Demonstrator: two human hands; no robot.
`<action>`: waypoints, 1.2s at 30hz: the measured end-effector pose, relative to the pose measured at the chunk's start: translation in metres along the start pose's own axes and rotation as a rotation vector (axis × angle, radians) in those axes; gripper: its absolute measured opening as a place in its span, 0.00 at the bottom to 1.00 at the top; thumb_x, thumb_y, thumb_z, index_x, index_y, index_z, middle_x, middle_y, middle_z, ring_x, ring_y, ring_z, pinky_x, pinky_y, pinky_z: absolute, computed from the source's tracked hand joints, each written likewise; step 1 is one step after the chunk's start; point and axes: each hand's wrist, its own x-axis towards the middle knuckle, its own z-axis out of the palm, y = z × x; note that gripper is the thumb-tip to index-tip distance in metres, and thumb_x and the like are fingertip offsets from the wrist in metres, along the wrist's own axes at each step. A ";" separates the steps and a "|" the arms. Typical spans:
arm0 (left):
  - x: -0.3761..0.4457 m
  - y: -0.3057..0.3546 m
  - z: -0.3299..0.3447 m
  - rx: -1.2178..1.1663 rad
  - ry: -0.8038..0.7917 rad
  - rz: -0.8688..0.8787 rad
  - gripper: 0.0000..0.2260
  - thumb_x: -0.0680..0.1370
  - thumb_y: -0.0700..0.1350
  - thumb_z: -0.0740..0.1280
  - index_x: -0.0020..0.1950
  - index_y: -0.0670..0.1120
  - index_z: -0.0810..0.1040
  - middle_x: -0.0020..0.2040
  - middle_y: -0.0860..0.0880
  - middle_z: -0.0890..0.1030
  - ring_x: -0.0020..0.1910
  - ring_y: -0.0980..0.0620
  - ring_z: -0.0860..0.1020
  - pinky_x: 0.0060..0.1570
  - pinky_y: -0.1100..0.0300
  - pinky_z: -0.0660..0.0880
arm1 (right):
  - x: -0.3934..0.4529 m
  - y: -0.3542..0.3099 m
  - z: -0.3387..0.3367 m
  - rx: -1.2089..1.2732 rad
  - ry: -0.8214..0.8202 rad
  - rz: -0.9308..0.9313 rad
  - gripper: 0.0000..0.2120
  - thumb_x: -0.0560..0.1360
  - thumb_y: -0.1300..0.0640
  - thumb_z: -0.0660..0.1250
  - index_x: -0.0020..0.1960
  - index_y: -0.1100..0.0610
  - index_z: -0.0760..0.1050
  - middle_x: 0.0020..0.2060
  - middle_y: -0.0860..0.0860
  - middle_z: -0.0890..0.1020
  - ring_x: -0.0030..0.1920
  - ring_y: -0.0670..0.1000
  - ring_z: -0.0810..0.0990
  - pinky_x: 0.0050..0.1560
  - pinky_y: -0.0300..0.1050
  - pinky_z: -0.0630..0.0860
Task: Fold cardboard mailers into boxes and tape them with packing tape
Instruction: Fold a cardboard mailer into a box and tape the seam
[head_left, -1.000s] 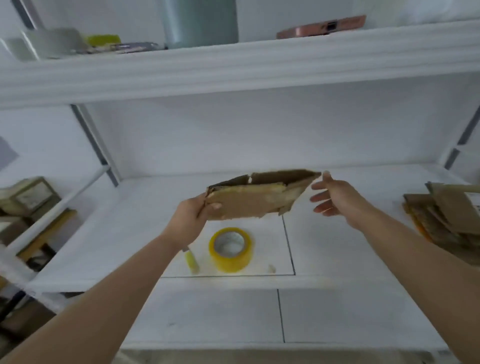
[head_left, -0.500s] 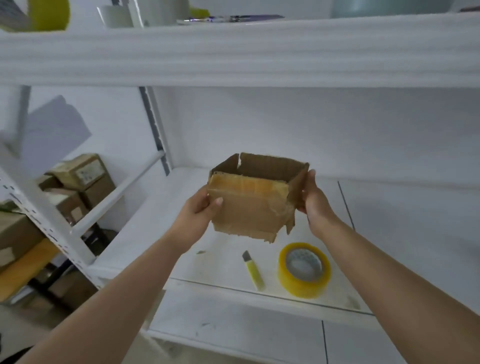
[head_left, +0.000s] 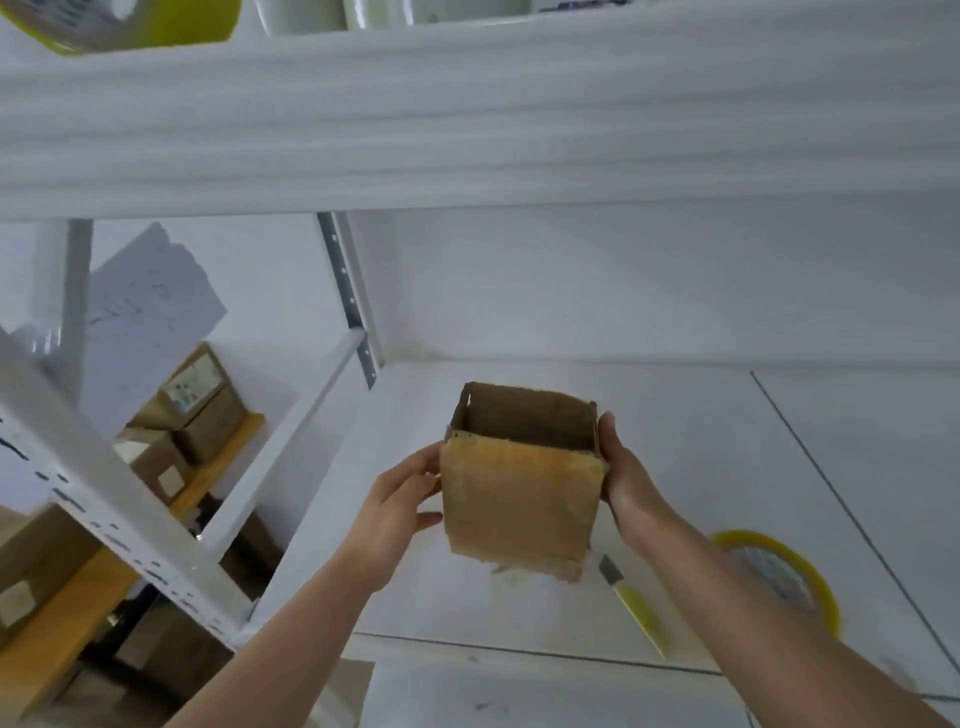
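A small brown cardboard box (head_left: 519, 499) is squared up, open at the top, and held in the air above the white shelf (head_left: 701, 467). My left hand (head_left: 400, 501) grips its left side, thumb on the near face. On the right side my right hand (head_left: 626, 480) holds it with the fingers around the far corner. A yellow roll of packing tape (head_left: 779, 582) lies on the shelf to the right, partly behind my right forearm. Between the box and the roll lies a yellow utility knife (head_left: 636, 603).
An upper white shelf (head_left: 467, 119) hangs close overhead, with a yellow tape roll (head_left: 119, 26) on it. A white upright (head_left: 353, 301) marks the shelf's left end. Beyond it, taped cardboard boxes (head_left: 192, 410) sit on yellow racks to the left.
The flat mailer has been opened into a square box. My right hand came onto its right side. The view swung left, so the tape and knife now lie at the right.
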 end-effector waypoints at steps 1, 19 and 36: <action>-0.001 -0.009 -0.009 0.000 -0.012 -0.011 0.18 0.84 0.41 0.52 0.61 0.55 0.78 0.54 0.55 0.83 0.56 0.53 0.80 0.56 0.49 0.79 | -0.002 0.007 0.009 0.008 0.023 0.009 0.29 0.79 0.35 0.44 0.44 0.47 0.80 0.40 0.47 0.84 0.48 0.48 0.80 0.56 0.44 0.71; 0.029 -0.001 -0.025 -0.290 -0.529 -0.100 0.26 0.75 0.62 0.58 0.71 0.54 0.68 0.64 0.48 0.79 0.62 0.50 0.78 0.60 0.54 0.75 | -0.070 0.010 0.052 0.159 0.189 -0.031 0.28 0.77 0.32 0.49 0.56 0.47 0.79 0.49 0.50 0.86 0.54 0.47 0.83 0.57 0.42 0.75; 0.016 -0.029 -0.035 -0.219 -0.593 0.214 0.37 0.72 0.69 0.63 0.75 0.53 0.60 0.72 0.50 0.69 0.70 0.48 0.69 0.65 0.49 0.71 | -0.082 0.022 0.051 0.218 0.239 -0.222 0.14 0.77 0.70 0.57 0.51 0.54 0.75 0.45 0.56 0.80 0.42 0.53 0.80 0.36 0.41 0.77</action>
